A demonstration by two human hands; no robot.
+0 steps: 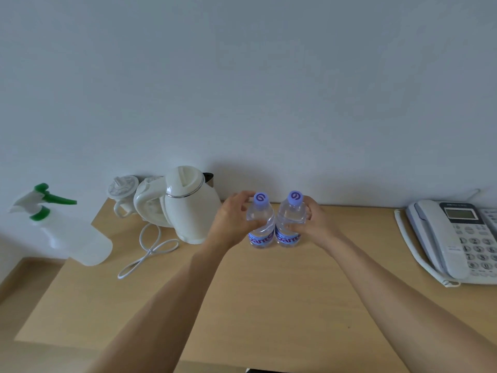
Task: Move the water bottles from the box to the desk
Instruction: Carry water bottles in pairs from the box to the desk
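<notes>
Both bottles stand upright side by side, touching, near the desk's [269, 305] back edge. The left hand [232, 218] wraps the left bottle [260, 224]; the right hand [313, 220] curls round the right bottle [290, 223], beside the kettle [191, 205].

Two clear, glossy plastic bottles [260, 224] stand on a matt, wood-look desk [269, 305]. The kettle [188, 205] is smooth cream plastic.

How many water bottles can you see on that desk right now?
2. The left bottle stands upright on the desk, held by the left hand; the right bottle stands touching beside it, held by the right hand. The box is out of view, so more may exist.
</notes>
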